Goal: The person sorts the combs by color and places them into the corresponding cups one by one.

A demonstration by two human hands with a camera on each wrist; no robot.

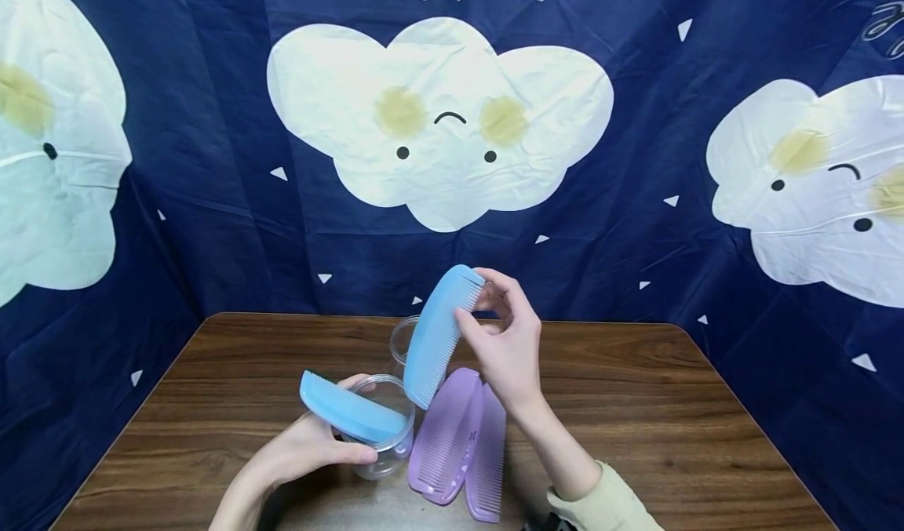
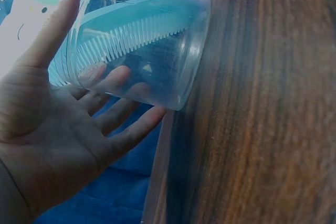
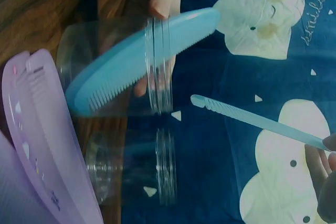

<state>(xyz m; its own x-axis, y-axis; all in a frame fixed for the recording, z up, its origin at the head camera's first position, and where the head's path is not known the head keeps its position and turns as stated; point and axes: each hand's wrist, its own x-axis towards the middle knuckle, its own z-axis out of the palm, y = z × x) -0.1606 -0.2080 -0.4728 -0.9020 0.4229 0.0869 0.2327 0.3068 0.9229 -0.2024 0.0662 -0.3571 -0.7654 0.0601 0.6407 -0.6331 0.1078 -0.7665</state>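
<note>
My left hand (image 1: 307, 446) holds a clear plastic jar (image 1: 381, 464) near the table, thumb on one side and fingers on the other. Inside that jar a light blue comb (image 1: 346, 409) leans at a slant, one end sticking out past the rim. Up and to the right, my right hand (image 1: 507, 343) pinches a second light blue comb (image 1: 436, 333) between thumb and fingers. This comb is raised with its lower end beside the jar's mouth; the right wrist view shows it edge-on. Purple combs (image 1: 443, 441) lie overlapped on the table, right of the jar.
Another clear jar (image 3: 167, 166) stands behind the held one, partly covered by the raised comb in the head view. The wooden table (image 1: 636, 421) ends at a dark blue cloth (image 1: 621, 225) with cloud prints.
</note>
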